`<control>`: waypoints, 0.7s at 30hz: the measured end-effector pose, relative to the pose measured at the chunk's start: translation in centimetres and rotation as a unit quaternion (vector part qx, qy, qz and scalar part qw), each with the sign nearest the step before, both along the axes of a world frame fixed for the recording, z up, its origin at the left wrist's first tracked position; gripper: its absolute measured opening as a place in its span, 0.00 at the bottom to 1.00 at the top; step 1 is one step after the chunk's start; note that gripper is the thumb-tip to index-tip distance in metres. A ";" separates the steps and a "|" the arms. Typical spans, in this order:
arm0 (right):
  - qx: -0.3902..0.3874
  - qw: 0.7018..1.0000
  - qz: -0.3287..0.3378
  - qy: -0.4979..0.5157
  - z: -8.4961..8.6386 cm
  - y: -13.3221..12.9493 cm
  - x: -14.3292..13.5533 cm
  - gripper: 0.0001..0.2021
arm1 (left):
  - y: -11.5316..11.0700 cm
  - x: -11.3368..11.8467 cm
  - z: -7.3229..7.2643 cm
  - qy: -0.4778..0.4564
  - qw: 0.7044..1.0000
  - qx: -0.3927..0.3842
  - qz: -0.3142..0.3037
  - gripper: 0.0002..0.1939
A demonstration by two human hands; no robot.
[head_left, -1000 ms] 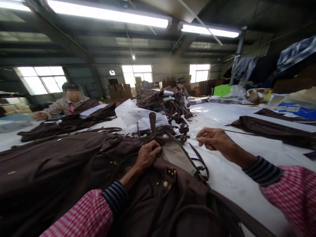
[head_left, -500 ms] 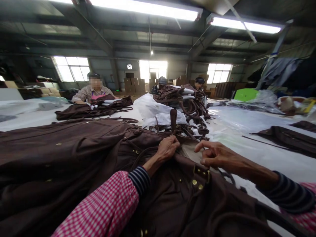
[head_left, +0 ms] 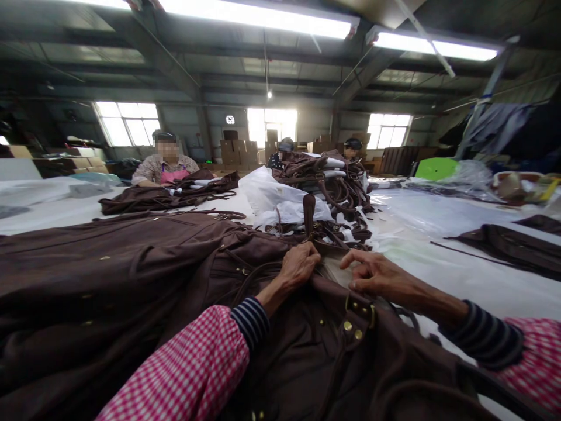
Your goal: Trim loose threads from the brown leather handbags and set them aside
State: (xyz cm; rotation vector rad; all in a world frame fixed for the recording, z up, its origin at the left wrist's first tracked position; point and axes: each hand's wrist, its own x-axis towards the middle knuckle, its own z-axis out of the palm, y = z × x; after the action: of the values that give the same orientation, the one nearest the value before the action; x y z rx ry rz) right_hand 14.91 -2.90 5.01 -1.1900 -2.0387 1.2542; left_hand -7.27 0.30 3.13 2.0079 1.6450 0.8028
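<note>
A dark brown leather handbag (head_left: pixel 307 345) with brass studs and rings lies in front of me, its mouth showing a pale lining (head_left: pixel 335 266). My left hand (head_left: pixel 300 263) is closed on the rim of the mouth, knuckles up, the fingertips hidden. Over the opposite side of the opening hovers my right hand (head_left: pixel 372 272), index finger stretched towards the lining and the others loosely bent; nothing shows in it. Below it is a handle tab (head_left: pixel 360 316) with brass rivets. A strap end (head_left: pixel 309 213) stands upright just beyond my left hand.
More brown bags (head_left: pixel 87 269) lie to the left. A tall heap of bags (head_left: pixel 328 175) with white wrapping (head_left: pixel 276 193) stands ahead. Across the white table (head_left: pixel 504 280), a person in a pink apron (head_left: pixel 169 169) handles a bag; two others are behind the heap. Another brown bag (head_left: pixel 499 248) lies right.
My right hand has shifted slightly left, further over the bag's opening. My left hand stays on the rim. The person across the table has shifted a little.
</note>
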 end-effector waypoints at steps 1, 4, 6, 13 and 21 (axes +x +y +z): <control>0.001 1.000 -0.004 -0.001 0.0 0.0 -0.1 0.16 | 0.0 0.0 0.0 0.000 1.000 0.000 0.000 0.08; 0.001 1.000 -0.019 0.002 0.2 0.0 -0.3 0.17 | 0.2 0.0 -0.1 0.002 1.000 0.001 -0.003 0.07; -0.003 1.000 -0.023 0.008 0.3 -0.1 -0.6 0.17 | 0.2 0.0 -0.2 0.003 1.000 0.003 -0.004 0.07; -0.007 1.000 -0.014 0.027 0.2 -0.3 -0.7 0.17 | 0.0 0.0 0.0 0.012 1.000 0.003 0.003 0.07; 0.006 0.999 -0.033 0.014 0.2 -0.3 -0.7 0.17 | 0.1 0.1 -0.2 0.008 1.000 0.004 0.005 0.07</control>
State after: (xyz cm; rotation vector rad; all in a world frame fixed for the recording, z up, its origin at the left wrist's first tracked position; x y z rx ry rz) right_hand 14.18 -3.19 5.24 -1.2170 -1.9671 1.2177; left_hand -7.16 0.39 2.96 2.0179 1.6638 0.7997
